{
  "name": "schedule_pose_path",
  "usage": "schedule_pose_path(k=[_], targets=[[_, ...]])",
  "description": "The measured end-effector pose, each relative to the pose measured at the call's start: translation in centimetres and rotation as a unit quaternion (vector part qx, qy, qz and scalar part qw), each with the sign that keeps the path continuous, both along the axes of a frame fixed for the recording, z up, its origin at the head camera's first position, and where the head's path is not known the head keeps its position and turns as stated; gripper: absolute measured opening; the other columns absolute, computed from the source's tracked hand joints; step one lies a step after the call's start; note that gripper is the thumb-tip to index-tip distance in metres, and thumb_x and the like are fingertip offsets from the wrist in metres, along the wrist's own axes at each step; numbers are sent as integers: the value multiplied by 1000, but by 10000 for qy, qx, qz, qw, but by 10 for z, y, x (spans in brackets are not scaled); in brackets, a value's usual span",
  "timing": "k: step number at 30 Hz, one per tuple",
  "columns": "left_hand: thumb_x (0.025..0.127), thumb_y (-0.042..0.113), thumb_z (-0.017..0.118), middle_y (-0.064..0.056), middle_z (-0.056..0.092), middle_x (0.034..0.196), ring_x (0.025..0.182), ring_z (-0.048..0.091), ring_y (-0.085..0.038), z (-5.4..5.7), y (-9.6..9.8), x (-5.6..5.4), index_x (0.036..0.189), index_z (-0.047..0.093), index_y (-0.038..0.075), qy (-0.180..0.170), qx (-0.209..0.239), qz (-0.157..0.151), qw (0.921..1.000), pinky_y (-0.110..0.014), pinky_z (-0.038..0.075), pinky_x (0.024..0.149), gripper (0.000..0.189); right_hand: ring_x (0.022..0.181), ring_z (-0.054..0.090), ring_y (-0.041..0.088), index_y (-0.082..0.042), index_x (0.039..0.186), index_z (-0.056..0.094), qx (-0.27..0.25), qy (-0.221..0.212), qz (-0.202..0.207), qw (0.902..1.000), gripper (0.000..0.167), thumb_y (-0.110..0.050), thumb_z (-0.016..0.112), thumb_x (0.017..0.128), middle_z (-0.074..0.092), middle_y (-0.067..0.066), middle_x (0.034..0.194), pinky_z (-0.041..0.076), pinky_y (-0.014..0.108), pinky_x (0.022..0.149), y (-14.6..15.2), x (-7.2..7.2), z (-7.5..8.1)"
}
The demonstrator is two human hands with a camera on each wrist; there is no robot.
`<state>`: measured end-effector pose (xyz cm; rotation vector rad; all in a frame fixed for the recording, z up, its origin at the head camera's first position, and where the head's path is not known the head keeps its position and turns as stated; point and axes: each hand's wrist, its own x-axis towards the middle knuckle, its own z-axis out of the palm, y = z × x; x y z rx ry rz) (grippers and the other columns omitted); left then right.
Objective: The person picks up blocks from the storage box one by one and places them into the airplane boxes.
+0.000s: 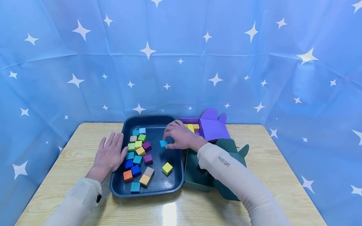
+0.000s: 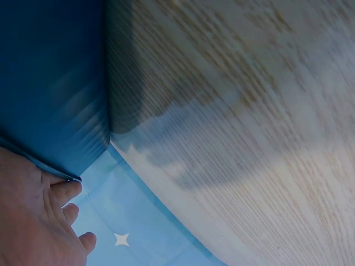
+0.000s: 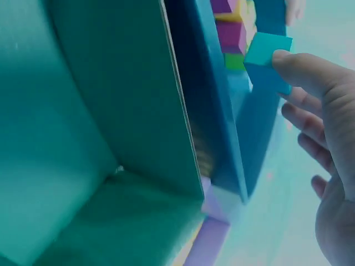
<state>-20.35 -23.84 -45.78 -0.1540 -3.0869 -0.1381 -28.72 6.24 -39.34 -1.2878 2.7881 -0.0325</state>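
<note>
While right fingers (image 3: 307, 123) pinch a blue cube (image 1: 163, 143), over a dark tray (image 1: 158, 183), left fingers (image 1: 110, 138) spread alongside

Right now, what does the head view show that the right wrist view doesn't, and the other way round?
Only the head view shows the deep orange cube in the tray and the lettering on the right sleeve.

Only the right wrist view shows a small pale speck in an inner corner of the green box.

Both share the right hand pinching a blue cube, plus the purple cubes, the tray and the green box.
</note>
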Motion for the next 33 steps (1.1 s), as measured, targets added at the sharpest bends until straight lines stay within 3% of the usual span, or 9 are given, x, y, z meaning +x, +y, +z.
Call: schedule_pose_path(k=[7,12,17,21,26,33], targets=[[101,43,40,-23,19,161,149,11,-43,2,-5,2,155,16,0,-47,33,46,10000,-63,4,120,72,130,46,23,-23,111,73,-302,94,-402,9987,32,-44,70,87,64,-2,125,23,50,118,34,-20,5],[101,43,40,-24,21,160,149,13,-43,1,-6,2,154,18,0,23,32,22,10000,-63,4,120,72,133,44,27,-21,112,72,-451,46,-948,9945,33,-43,70,87,64,1,127,17,53,119,70,-35,15],[101,43,40,-24,21,160,149,14,-43,2,-5,2,154,18,0,25,22,12,10000,-63,4,120,71,135,41,30,-19,115,72,-332,26,-1550,9874,36,-43,69,88,63,4,128,16,55,119,96,-45,20],[101,43,40,-23,20,160,149,12,-43,1,-5,2,154,18,0,-6,9,-9,10000,-63,5,120,72,137,39,31,-18,117,71,-134,-59,-1889,9819,37,-41,70,87,62,6,130,15,56,119,108,-53,13],[101,44,39,-23,20,161,149,13,-43,-1,-4,1,155,17,1,-28,-20,-37,10000,-63,5,120,72,137,39,33,-17,116,72,136,-8,-2012,9795,36,-38,72,87,62,8,131,15,57,120,113,-57,4],[101,44,41,-22,21,161,149,13,-42,0,-1,-1,155,18,1,0,-41,-34,10000,-63,6,120,73,133,42,32,-18,113,73,587,391,-1904,9792,34,-40,72,86,62,7,130,20,53,118,111,-60,-9]])
